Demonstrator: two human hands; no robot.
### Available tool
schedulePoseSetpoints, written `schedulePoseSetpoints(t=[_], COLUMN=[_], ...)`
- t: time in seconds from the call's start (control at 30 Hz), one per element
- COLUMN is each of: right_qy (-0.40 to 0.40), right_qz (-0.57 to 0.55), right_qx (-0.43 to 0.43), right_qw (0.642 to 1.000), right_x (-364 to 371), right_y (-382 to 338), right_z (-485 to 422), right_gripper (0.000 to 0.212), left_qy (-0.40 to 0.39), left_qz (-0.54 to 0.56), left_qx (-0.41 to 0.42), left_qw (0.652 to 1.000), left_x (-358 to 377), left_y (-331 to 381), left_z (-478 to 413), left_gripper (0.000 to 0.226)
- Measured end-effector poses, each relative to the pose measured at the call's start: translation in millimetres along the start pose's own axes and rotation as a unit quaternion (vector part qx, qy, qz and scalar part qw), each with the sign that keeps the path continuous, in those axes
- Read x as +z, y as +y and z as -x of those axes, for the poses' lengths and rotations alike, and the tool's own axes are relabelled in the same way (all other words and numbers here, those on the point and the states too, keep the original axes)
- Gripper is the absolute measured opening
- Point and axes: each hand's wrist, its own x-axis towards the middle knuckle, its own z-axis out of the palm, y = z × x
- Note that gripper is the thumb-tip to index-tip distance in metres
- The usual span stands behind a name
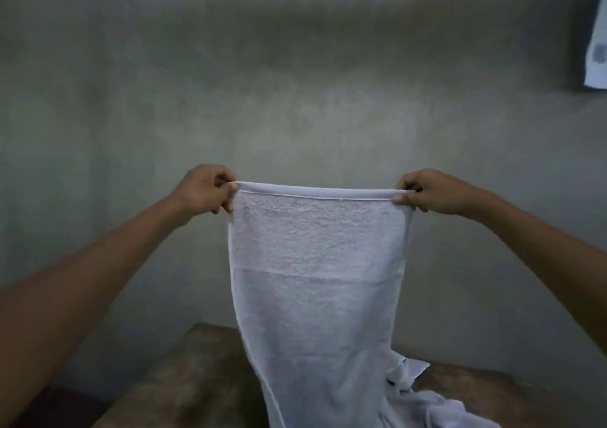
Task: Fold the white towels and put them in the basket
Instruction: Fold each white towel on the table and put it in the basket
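Note:
A white towel [315,280] hangs stretched out in front of me, its top hem held level. My left hand [205,189] pinches the top left corner and my right hand [427,192] pinches the top right corner. The towel's lower end runs down over the table and out of the frame's bottom edge. More crumpled white towel cloth [427,401] lies on the table at the lower right, behind the hanging towel. No basket is in view.
A worn brown wooden table [184,378] stands below against a grey-green wall [295,82]. A white sheet of paper [596,53] hangs on the wall at the upper right edge.

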Motion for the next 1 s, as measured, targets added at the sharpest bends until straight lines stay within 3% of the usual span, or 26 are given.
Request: schedulePoseSetpoints(t=[0.07,0.13,0.17,0.23,0.27,0.37,0.53,0.77,1.0], right_qy=[0.063,0.132,0.106,0.017,0.029,0.175,0.239,0.249,0.293], right_qz=[0.022,0.027,0.036,0.076,0.084,0.046,-0.019,-0.018,-0.04], right_qx=[-0.005,0.0,0.009,0.021,0.023,0.027,0.037,0.022,0.011], right_qw=[0.998,0.991,0.994,0.997,0.996,0.983,0.97,0.968,0.955], right_x=[-17,-28,-30,-31,-33,-42,-52,-50,-61], right_y=[-4,-7,-7,-7,-6,-5,-4,5,7], right_z=[0,1,4,10,13,16,12,16,15], right_gripper=[0.009,0.006,0.004,0.007,0.007,0.006,0.011,0.009,0.01], left_qy=[-0.005,0.05,0.046,-0.036,-0.063,0.009,0.011,0.034,-0.063], left_qz=[-0.02,-0.029,-0.045,-0.078,-0.072,0.011,0.187,0.212,0.263], left_qx=[0.016,0.045,0.053,0.042,0.033,0.031,-0.001,0.007,-0.023], left_qw=[1.0,0.997,0.997,0.995,0.995,0.999,0.982,0.977,0.962], left_x=[-4,-8,-9,-9,-8,-3,5,11,-1], left_y=[12,26,32,38,40,43,61,65,75], left_z=[-11,-20,-21,-21,-20,-22,-23,-20,-33], left_gripper=[0.012,0.01,0.008,0.008,0.009,0.013,0.018,0.017,0.009])
